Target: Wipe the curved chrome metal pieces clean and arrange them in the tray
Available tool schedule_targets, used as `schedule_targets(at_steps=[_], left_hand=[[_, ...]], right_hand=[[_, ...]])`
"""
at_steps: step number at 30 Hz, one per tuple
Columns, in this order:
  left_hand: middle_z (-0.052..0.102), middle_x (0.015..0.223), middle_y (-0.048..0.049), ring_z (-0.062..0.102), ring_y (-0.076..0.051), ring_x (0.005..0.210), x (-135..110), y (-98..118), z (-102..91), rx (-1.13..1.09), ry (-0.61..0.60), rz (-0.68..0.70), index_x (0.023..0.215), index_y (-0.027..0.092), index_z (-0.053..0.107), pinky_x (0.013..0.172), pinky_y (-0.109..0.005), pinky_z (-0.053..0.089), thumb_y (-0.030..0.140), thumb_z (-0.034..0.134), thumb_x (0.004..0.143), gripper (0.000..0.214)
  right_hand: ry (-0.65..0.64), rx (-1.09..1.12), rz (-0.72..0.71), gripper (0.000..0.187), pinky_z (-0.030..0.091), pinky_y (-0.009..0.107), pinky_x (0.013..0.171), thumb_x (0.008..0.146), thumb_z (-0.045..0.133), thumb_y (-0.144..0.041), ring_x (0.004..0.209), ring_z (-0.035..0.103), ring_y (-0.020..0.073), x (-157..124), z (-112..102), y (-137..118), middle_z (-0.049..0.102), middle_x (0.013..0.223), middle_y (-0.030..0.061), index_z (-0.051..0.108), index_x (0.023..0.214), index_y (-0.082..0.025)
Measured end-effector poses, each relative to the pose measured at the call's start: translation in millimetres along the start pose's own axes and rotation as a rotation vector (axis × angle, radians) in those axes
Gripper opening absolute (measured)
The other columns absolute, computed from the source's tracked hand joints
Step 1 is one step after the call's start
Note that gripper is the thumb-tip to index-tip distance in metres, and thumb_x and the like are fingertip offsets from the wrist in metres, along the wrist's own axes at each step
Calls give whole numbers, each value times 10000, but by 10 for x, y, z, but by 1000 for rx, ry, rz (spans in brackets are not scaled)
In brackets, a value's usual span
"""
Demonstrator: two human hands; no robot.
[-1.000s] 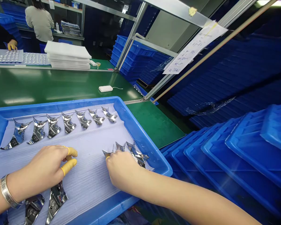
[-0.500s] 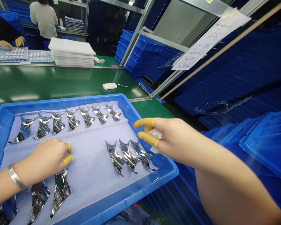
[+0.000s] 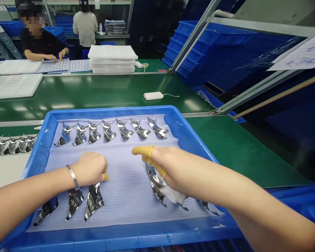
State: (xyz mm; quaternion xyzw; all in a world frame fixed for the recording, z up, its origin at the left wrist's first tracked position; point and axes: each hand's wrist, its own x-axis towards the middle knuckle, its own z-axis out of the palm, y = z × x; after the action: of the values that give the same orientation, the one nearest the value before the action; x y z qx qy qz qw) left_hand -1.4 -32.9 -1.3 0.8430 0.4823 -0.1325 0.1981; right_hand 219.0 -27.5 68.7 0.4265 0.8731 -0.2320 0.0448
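In the head view, a blue tray lined with pale foam sheet holds curved, pointed chrome parts. My left hand, with yellow finger cots and a silver bracelet at the wrist, is closed at the upper end of a chrome part. Its fingertips are partly hidden. Two similar parts lie to the left, under my forearm. My right hand, also in yellow finger cots, has a white cloth tucked under its palm. Its index finger points left above a chrome part; hand and cloth partly cover two more parts.
Several chrome parts line the tray's far side. More parts lie on a white sheet at left. Beyond, a green bench carries a small white device and stacked white foam sheets. A co-worker sits opposite; blue crates stand behind.
The view has swung left, so the scene sits further right. My right hand has moved left, from beside the tray's right rim to over the right-hand parts. My left hand stays at its part.
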Motion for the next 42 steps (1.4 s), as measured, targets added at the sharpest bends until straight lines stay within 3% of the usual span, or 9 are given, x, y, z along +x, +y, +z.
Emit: schedule_targets(at_steps=[2,4,6,10,16,21,28,36,42], left_hand=[[668,669,-115,611,-266,641,1,11,17,-19,6,-7,730,167,681,544,-318,425,339,562,693,213],[662,658,-121,605,-266,626,8,14,48,-44,15,-24,712,157,677,538,-322,422,305,562,681,190],[655,650,-123,598,-261,618,20,14,85,-79,31,-41,686,148,668,540,-324,416,273,552,672,171],[614,580,-105,562,-232,571,24,25,95,-199,77,-57,615,139,630,541,-324,393,221,517,668,149],[506,533,7,419,-110,473,-74,24,-184,-594,133,44,663,150,553,500,-249,363,235,510,730,116],[537,703,-16,483,-99,595,-114,-31,-285,-1056,226,174,774,141,523,560,-223,424,280,531,773,140],[566,673,-14,553,-105,570,-101,-54,-239,-1513,298,233,767,132,581,554,-221,442,281,643,722,167],[555,525,-3,470,-71,466,-148,55,-292,-1855,272,100,727,123,581,486,-181,366,254,604,747,135],[559,496,-16,470,-73,432,-166,137,-295,-2066,192,-15,682,106,568,463,-180,365,205,607,726,115]], right_hand=[[-2,49,-44,355,448,289,654,844,511,-140,770,555,194,29,15,-49,579,905,63,473,1196,-166],[-4,135,-84,523,446,285,690,721,709,-238,776,526,183,48,36,-46,516,923,47,467,1181,-186],[2,214,-135,607,433,270,748,611,774,-122,827,501,171,58,65,-2,460,961,34,482,1137,-203],[143,350,-270,336,400,247,788,709,484,99,846,490,134,73,137,114,490,897,21,553,896,-171],[126,477,-250,382,397,296,840,719,388,81,925,498,167,79,188,205,535,972,44,563,940,-177],[-15,562,-82,347,419,300,815,745,416,44,901,535,181,126,237,196,592,963,31,587,952,-175],[-26,786,-12,137,444,283,707,840,541,-266,745,555,176,207,330,164,614,800,30,608,852,-146],[14,1029,-256,107,406,233,649,821,567,-216,701,492,124,146,379,-28,568,822,31,626,840,-130],[-87,1354,-179,158,366,206,558,790,618,-249,603,428,96,129,440,-135,511,685,15,575,747,-103]])
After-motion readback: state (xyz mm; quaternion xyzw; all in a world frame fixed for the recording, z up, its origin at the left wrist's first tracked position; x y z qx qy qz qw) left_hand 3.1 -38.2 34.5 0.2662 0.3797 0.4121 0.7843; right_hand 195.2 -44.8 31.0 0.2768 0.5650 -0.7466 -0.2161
